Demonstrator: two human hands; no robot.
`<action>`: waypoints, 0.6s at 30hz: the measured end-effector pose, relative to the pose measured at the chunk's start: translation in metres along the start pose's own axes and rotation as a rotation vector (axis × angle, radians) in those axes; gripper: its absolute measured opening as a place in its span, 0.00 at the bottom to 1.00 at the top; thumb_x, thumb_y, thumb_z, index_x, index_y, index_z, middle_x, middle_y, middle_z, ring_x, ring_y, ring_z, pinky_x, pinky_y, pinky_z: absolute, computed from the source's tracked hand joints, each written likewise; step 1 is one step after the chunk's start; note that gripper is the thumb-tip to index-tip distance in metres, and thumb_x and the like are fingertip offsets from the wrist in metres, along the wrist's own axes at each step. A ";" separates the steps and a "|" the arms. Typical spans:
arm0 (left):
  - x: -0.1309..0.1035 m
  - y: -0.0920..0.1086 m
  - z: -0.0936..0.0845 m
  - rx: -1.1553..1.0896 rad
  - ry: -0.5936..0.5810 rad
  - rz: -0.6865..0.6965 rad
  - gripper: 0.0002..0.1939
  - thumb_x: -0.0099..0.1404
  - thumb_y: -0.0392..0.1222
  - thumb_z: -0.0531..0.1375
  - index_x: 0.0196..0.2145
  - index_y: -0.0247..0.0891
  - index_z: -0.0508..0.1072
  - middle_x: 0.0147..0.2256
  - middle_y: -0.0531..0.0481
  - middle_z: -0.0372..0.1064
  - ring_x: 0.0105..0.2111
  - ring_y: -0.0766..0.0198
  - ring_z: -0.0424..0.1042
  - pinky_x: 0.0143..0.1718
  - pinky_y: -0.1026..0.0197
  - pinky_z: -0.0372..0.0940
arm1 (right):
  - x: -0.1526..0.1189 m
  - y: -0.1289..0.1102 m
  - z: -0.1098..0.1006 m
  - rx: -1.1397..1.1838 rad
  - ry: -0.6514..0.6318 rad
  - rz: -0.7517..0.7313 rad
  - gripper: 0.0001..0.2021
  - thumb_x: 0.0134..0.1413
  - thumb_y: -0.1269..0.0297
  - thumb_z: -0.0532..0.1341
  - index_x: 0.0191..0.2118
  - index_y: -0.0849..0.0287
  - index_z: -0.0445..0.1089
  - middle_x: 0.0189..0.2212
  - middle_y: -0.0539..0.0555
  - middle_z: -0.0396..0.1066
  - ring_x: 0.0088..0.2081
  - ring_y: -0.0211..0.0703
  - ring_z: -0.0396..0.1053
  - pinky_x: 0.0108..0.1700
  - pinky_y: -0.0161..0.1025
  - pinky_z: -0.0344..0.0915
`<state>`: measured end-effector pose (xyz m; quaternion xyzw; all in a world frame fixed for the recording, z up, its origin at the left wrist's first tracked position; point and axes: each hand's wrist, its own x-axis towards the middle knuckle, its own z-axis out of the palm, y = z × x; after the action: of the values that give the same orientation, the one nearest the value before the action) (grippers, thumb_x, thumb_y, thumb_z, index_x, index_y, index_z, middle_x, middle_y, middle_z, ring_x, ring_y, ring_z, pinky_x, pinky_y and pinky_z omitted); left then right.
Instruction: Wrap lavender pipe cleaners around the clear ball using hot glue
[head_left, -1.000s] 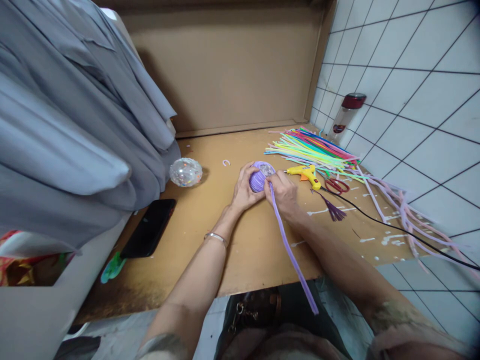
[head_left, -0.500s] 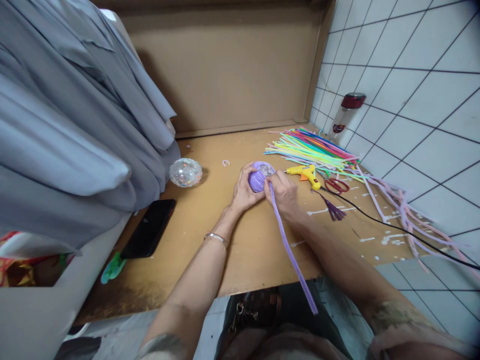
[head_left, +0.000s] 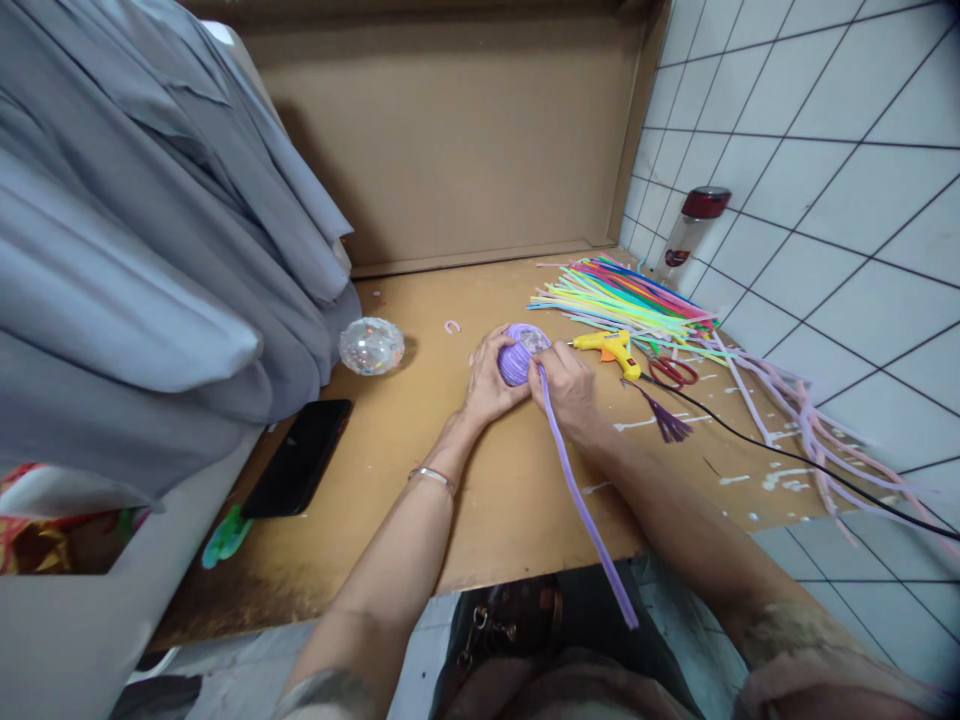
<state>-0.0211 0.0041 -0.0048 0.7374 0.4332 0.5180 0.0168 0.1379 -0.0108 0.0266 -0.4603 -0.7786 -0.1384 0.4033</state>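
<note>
In the middle of the table, my left hand (head_left: 489, 382) curls round a ball wrapped in purple pipe cleaner (head_left: 513, 364), with a clear patch showing at its top. My right hand (head_left: 568, 385) is closed at the ball's right side, its fingertips pinching a purple pipe cleaner (head_left: 574, 475). Loose ends of that strand hang down past the table's front edge. A clear ball (head_left: 372, 346) with coloured specks lies to the left. Close to my right hand rests a yellow glue gun (head_left: 616, 350), its nozzle pointing toward the hand.
Multicoloured pipe cleaners (head_left: 630, 300) are heaped at the back right, near a bottle with a red lid (head_left: 694, 225). Red-handled scissors (head_left: 673, 372) and a purple tassel (head_left: 666, 418) lie by the glue gun's black cord. A black phone (head_left: 298, 460) sits left, beside grey cloth (head_left: 150, 250).
</note>
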 end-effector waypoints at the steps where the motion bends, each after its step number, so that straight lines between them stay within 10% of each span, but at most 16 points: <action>1: 0.000 0.001 -0.001 0.014 -0.004 0.003 0.33 0.55 0.50 0.71 0.53 0.42 0.61 0.61 0.35 0.64 0.63 0.45 0.66 0.62 0.40 0.62 | 0.000 0.000 0.000 0.002 0.000 -0.002 0.09 0.62 0.71 0.56 0.32 0.58 0.72 0.31 0.56 0.71 0.34 0.43 0.66 0.34 0.38 0.56; 18: 0.001 -0.001 0.000 -0.058 -0.008 0.058 0.34 0.57 0.57 0.69 0.53 0.43 0.60 0.60 0.36 0.63 0.62 0.47 0.67 0.62 0.41 0.64 | 0.000 0.000 0.000 0.000 0.021 -0.011 0.09 0.61 0.71 0.55 0.34 0.58 0.73 0.32 0.56 0.72 0.34 0.43 0.67 0.34 0.38 0.57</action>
<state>-0.0216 0.0057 -0.0050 0.7509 0.3965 0.5275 0.0247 0.1376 -0.0110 0.0266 -0.4545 -0.7768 -0.1455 0.4108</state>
